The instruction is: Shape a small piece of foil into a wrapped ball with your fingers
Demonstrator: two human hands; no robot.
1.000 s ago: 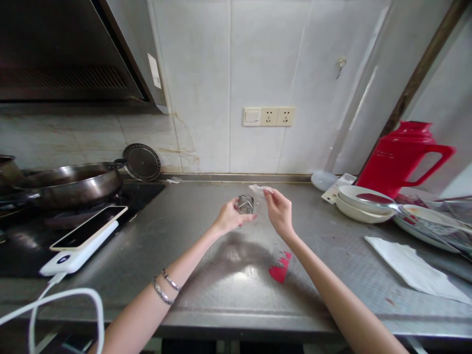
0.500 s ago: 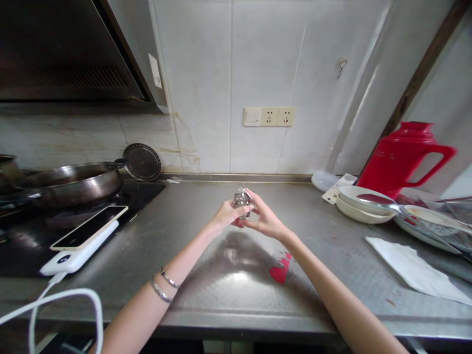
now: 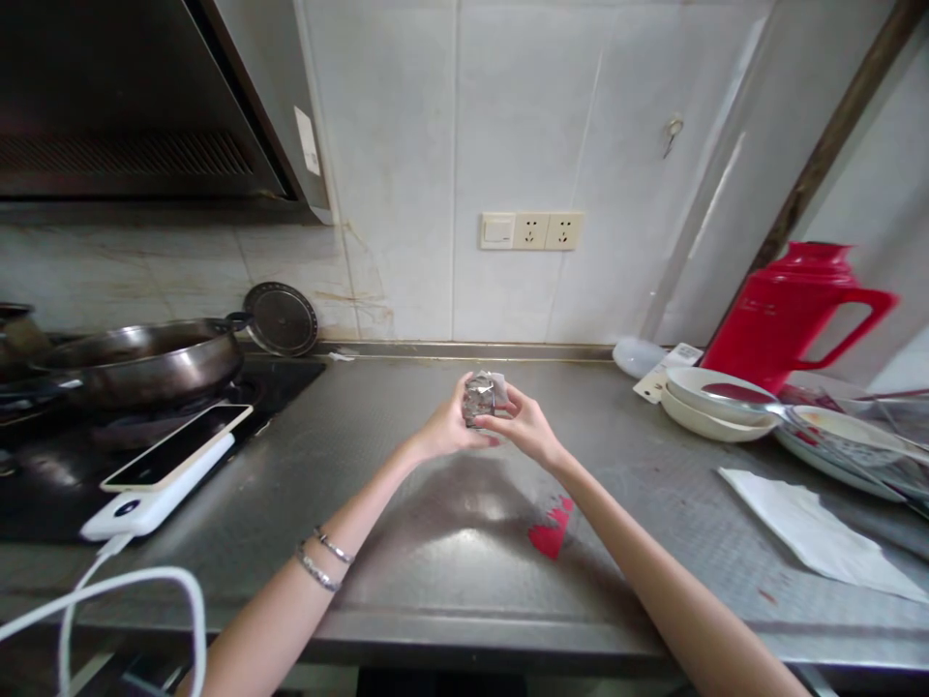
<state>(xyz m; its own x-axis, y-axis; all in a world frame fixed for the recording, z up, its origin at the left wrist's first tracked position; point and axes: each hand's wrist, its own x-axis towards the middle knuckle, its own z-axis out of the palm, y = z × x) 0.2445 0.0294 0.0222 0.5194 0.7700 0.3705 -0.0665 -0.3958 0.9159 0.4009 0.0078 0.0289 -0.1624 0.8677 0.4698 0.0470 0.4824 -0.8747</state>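
Observation:
Above the middle of the steel counter, both hands grip a small, shiny silver-grey block that looks wrapped in foil or clear film. My left hand is closed around its left side, thumb up along the edge. On the right side, my right hand pinches it between thumb and fingers. A pale flap stands out at the block's upper right, by the right fingers. Nearer me on the counter is a torn-looking red patch. What the block contains cannot be made out.
Left, a metal pan sits on the black stove, with a phone atop a white power bank and its looping cable. Right are a red thermos jug, stacked bowls and a white paper.
The block has been turned and shows more of its front face. My left thumb has shifted up its left edge, and my right fingers have moved lower on its right side.

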